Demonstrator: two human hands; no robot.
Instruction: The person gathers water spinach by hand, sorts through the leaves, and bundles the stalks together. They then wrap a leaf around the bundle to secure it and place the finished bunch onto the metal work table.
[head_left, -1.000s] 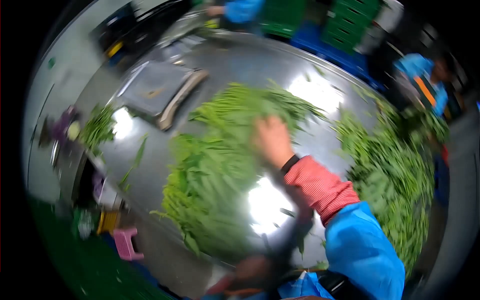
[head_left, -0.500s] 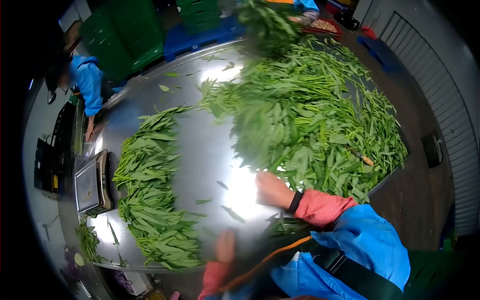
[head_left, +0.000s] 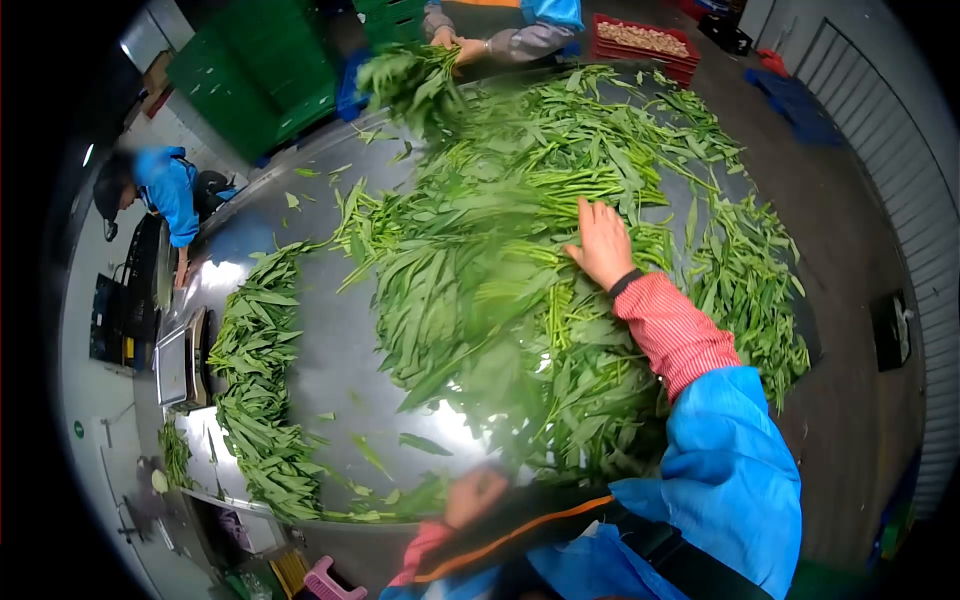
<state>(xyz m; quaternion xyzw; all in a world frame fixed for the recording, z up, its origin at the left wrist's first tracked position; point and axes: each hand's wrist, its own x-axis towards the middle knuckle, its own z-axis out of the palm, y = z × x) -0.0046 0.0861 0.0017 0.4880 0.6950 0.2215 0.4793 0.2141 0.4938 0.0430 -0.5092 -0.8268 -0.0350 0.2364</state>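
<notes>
Long leafy green stems lie in a broad pile point(head_left: 600, 370) on the metal table point(head_left: 345, 300). My right hand point(head_left: 603, 242) rests on the stems at the upper middle of the pile, fingers stretched out, palm down. Low in the view, my left hand point(head_left: 475, 497) is near the table's front edge, close to loose leaves; it is blurred, and its fingers are hard to make out. A long row of greens point(head_left: 262, 390) lies along the left side of the table.
Across the table a person point(head_left: 500, 42) holds a bunch of greens point(head_left: 415, 85). Another person point(head_left: 170, 195) leans over the left end, near a scale point(head_left: 175, 368). Red crates point(head_left: 645, 50) stand at the back, green crates point(head_left: 250, 85) at the back left, a pink stool point(head_left: 330, 580) below.
My right hand has moved up and away onto the stems, its fingers now spread. Greens now cover more of the table's middle. The bunch held across the table has shifted left in view.
</notes>
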